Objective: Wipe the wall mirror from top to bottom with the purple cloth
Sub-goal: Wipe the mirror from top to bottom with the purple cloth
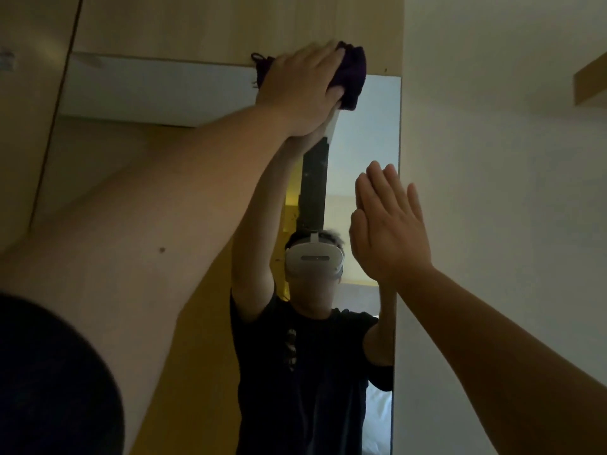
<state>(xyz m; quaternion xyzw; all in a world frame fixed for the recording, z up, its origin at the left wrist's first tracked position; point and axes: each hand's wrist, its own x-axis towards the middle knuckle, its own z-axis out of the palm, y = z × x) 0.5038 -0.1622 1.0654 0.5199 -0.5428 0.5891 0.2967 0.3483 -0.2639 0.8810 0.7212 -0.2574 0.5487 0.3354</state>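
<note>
The wall mirror (364, 133) is a tall pane set in a light wooden panel, and it reflects me in a dark shirt. My left hand (302, 90) is raised to the mirror's top edge and presses the bunched purple cloth (351, 77) flat against the glass there. The cloth sticks out to the right of my fingers, with loose threads showing at its left. My right hand (387, 224) is lower, fingers straight and together, palm flat on the mirror near its right edge. It holds nothing.
A light wooden panel (213, 24) runs above the mirror. A plain white wall (492, 192) starts right of the mirror's edge, with a wooden shelf corner (591, 80) jutting out at the upper right. My left arm fills the lower left of the view.
</note>
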